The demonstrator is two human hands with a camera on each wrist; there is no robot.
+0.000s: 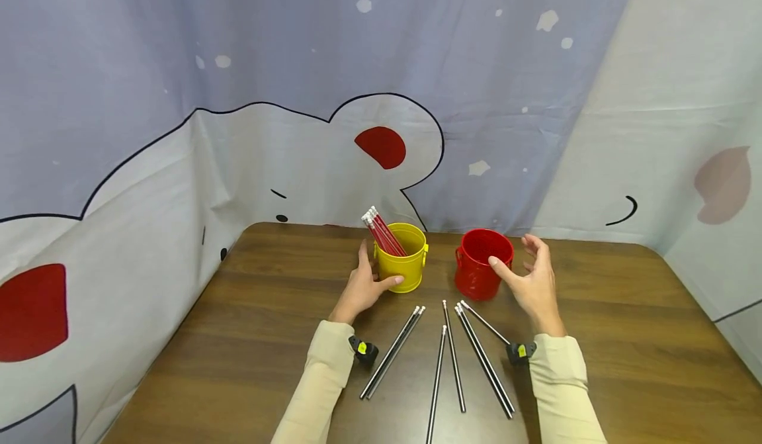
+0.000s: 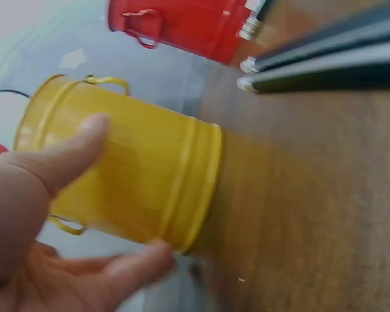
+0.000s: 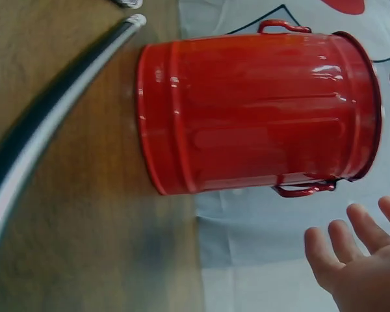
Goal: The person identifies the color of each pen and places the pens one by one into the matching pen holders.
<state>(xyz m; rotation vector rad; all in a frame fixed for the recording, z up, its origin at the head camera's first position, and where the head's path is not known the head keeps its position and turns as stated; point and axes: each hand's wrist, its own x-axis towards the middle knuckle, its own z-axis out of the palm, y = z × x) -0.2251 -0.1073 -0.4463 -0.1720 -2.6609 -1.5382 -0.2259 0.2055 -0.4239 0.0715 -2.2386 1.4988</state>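
My left hand [image 1: 361, 290] is at the left side of a small yellow bucket [image 1: 412, 266], thumb in front and fingers spread; whether it touches the wall I cannot tell. Several red pencils [image 1: 388, 237] with white ends lean inside that bucket. To its right stands a red bucket [image 1: 476, 280], upright, with small loop handles [image 3: 305, 190]; no contents show. Beside the red bucket's right side is my right hand [image 1: 538, 290], its thumb and fingers apart and holding nothing. In the right wrist view its fingers [image 3: 346, 244] lie clear of the bucket.
On the wooden table [image 1: 286, 285], nearer me than the buckets, lie several dark and silver pencils with white ends: a pair [image 1: 394, 351] at left, others [image 1: 485, 358] toward the right. A printed curtain [image 1: 500, 133] hangs behind the table's back edge.
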